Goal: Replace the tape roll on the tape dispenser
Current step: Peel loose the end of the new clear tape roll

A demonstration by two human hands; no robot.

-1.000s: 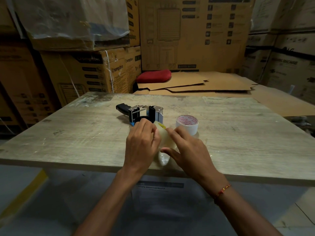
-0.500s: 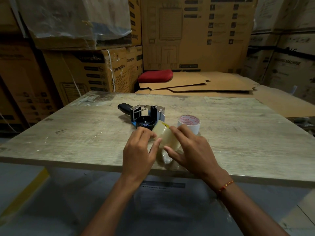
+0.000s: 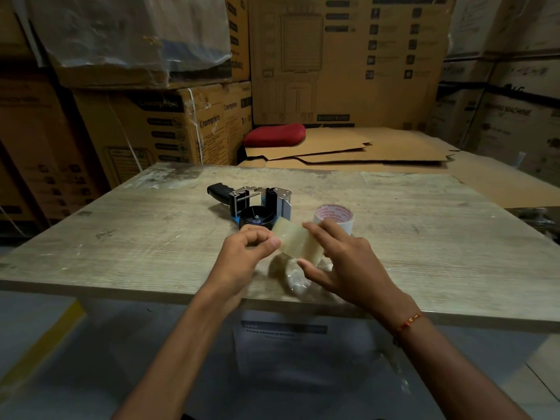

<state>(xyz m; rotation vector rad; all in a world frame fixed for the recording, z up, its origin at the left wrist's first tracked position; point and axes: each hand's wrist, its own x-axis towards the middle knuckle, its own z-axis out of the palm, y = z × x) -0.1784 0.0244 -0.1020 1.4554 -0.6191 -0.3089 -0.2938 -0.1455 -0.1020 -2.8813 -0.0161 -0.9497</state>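
Nearest, two bare forearms are reaching in from the bottom edge, the right one wearing a red-and-yellow thread bracelet (image 3: 409, 322) at the wrist.

Left hand (image 3: 242, 256): curling closed, thumb and fingers pinching the near-left end of a clear tape strip (image 3: 295, 241).

Right hand (image 3: 345, 262): partly open, fingertips and thumb gripping the other end of the same strip, remaining fingers spreading loosely; the strip is stretching taut between the two hands, just above the table (image 3: 121, 253).

Below the strip, something pale and translucent (image 3: 291, 277) is lying on the tabletop near the front edge, possibly crumpled tape or wrapping, too blurred to tell.

Just beyond the left hand, the tape dispenser (image 3: 257, 207) is lying on its side, black handle pointing left, metal frame and blue trim showing, its black round hub sitting bare with no roll on it.

Just right of the dispenser, a tape roll (image 3: 335, 218) with a white core and red lettering is standing flat on the table, partly hidden behind the right hand's fingers.

Farther back, flattened cardboard sheets (image 3: 363, 150) are lying beyond the table with a red cushion (image 3: 274, 134) at their left end.

Farthest, stacked cardboard boxes (image 3: 169, 125) are filling the background
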